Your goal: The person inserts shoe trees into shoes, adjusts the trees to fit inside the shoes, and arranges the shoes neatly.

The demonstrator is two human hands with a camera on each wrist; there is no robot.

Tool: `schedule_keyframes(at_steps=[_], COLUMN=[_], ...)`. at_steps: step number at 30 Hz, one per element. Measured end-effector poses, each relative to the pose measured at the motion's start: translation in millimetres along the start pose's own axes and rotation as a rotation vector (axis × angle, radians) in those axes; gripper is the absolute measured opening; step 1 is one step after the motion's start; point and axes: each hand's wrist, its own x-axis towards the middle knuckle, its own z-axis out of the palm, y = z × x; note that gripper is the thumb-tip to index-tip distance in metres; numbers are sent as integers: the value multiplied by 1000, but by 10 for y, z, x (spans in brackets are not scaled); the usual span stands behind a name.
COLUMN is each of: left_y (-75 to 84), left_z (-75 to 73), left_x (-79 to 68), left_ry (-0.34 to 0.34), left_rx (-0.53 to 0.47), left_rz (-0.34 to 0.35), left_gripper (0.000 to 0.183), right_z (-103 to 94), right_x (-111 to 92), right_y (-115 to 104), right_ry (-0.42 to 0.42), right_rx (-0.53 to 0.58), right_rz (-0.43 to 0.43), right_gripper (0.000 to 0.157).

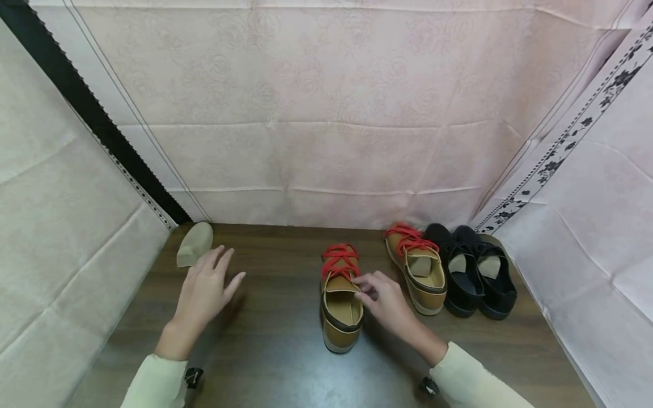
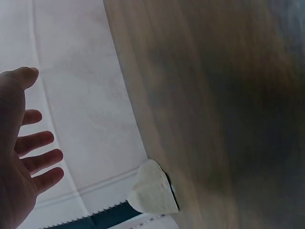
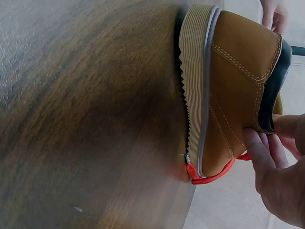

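A tan shoe with red laces (image 1: 340,297) stands on the wooden floor, toe toward the back wall. My right hand (image 1: 385,300) pinches the right side of its collar. In the right wrist view, the thumb goes over the dark padded edge and the fingers (image 3: 259,155) lie against the outer side. My left hand (image 1: 204,289) hovers with fingers spread and holds nothing. Just beyond its fingertips lies a cream rounded, wedge-like piece (image 1: 195,243) in the left corner, also visible in the left wrist view (image 2: 151,191).
The matching tan shoe (image 1: 425,289) stands to the right, with something pale inside. Next to it is a pair of black shoes (image 1: 463,292), (image 1: 497,297) by the right wall. Patterned pale sheets (image 1: 306,158) cover the back and sides around the wooden floor (image 1: 255,362).
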Motion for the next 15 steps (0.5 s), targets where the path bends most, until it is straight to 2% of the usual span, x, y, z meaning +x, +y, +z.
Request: schedule_keyframes(at_steps=[6, 15], left_y=[-170, -435], left_z=[2, 20], left_x=[36, 60], left_ry=[-21, -145], left_rx=[16, 31], left_rz=[-50, -143], left_gripper=[72, 79], right_z=[0, -8], right_x=[2, 4], right_y=[-4, -11], right_ry=[-4, -9], right_rx=[-5, 2], right_rz=[4, 5], right_gripper=[26, 26])
